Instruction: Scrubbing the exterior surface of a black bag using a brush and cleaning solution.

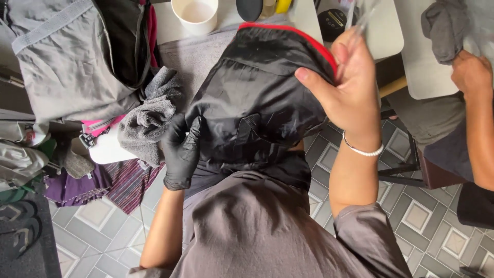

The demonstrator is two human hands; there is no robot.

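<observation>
A black shiny garment with a red band (257, 87) lies spread over the padded board in front of me. My left hand (181, 149), in a black glove, grips the garment's lower left edge. My right hand (346, 85), bare with a white bead bracelet at the wrist, pinches the garment's upper right edge by the red band and also holds a thin clear plastic piece (357, 25). A grey towel (146, 121) lies bunched just left of the gloved hand.
Grey clothing (67, 62) is piled at the upper left, with striped and purple cloth (103, 185) below it. A white cup (194, 14) stands at the top. Another person's hand (471, 72) rests on grey cloth at the right. Patterned floor tiles (422, 216) lie beneath.
</observation>
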